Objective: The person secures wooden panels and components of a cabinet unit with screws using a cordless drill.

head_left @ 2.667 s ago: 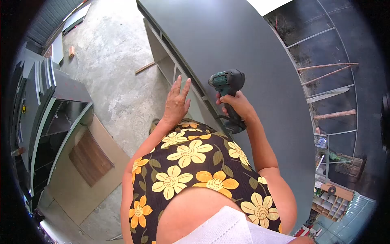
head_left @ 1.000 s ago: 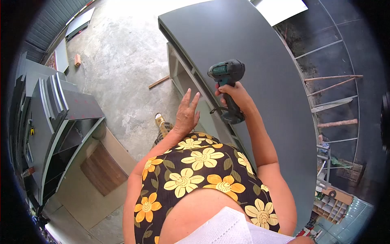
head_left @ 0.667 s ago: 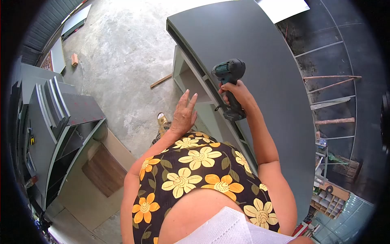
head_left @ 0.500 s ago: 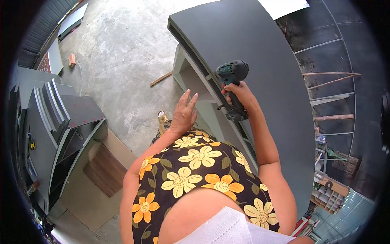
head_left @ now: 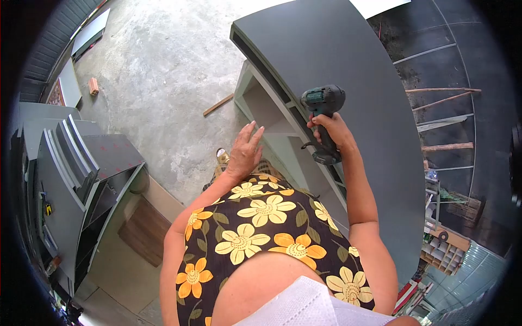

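Right hand: the right hand is clenched around the handle of a drill, fingers wrapped fully round it, thumb side toward the tool's head.
Drill: green and black, cordless, held upright; its head stands above the fist and its dark base shows just below the wrist. It sits in the air at the front edge of the gray top, over the line where top and shelves meet.
Left hand: the left hand is released and holds nothing, fingers straight and slightly spread, back of the hand toward the camera. It is just in front of the shelves; whether it touches them cannot be told.
Gray top: a long, dark gray top runs from the upper middle down the right side, behind the drill.
Shelves: pale open shelves lie under the edge of the top, between the two hands.
Foot: a foot in a sandal shows just left of the open hand.
Floor: a bare concrete floor carries a strip of wood near the shelves and a brick well apart to the left.
Left side: gray cabinets stand together, with a brown board lying flat beside them.
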Demonstrator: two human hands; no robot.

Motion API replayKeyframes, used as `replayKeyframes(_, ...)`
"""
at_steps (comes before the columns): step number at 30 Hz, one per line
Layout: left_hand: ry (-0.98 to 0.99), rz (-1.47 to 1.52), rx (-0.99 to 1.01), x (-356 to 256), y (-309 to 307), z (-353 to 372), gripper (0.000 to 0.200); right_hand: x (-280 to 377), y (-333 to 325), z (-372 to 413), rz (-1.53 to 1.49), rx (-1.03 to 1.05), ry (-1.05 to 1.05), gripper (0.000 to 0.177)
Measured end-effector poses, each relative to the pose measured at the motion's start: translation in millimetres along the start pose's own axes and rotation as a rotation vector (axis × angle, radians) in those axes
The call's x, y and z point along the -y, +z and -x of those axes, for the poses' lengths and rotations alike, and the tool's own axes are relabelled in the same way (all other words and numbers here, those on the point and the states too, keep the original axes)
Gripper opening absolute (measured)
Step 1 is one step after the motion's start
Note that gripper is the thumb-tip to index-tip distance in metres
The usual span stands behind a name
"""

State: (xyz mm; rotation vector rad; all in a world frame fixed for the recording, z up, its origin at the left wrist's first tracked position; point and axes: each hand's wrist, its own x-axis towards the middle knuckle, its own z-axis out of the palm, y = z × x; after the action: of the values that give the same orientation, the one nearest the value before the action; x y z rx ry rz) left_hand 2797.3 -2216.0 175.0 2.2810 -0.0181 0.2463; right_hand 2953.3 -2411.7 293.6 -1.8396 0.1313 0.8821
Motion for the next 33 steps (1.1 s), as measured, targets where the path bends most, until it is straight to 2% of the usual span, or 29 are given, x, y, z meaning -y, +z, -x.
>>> replayKeyframes(6, 0.000, -0.007, -0.031, 20.7, -16.6, 1.2, 0.049, -0.8, 4.9, -2.8, -0.002, -0.020, 0.009, 0.020)
replayKeyframes(9, -0.014, -0.013, -0.074, 29.4, -24.1, -4.8, 0.046, -2.4, 4.2, -3.4, 0.097, -0.058, 0.046, 0.019)
replayKeyframes(17, -0.095, -0.010, -0.157, 65.2, -46.3, -30.6, 0.042, 16.3, 12.3, 10.7, -0.047, -0.032, 0.010, 0.025)
replayKeyframes(23, -0.087, -0.037, -0.185, 94.6, -78.9, -97.9, 0.043, 57.4, 27.6, -11.6, -0.193, 0.031, -0.094, 0.028)
replayKeyframes(27, 0.021, -0.075, -0.177, 114.0, -96.4, -156.6, 0.045, 83.2, 49.4, -55.4, -0.195, 0.068, -0.159, 0.032)
replayKeyframes(33, -0.048, 0.014, -0.225, 130.1, -109.6, -225.7, 0.057, 120.1, 75.9, -121.8, -0.141, 0.123, -0.223, 0.016)
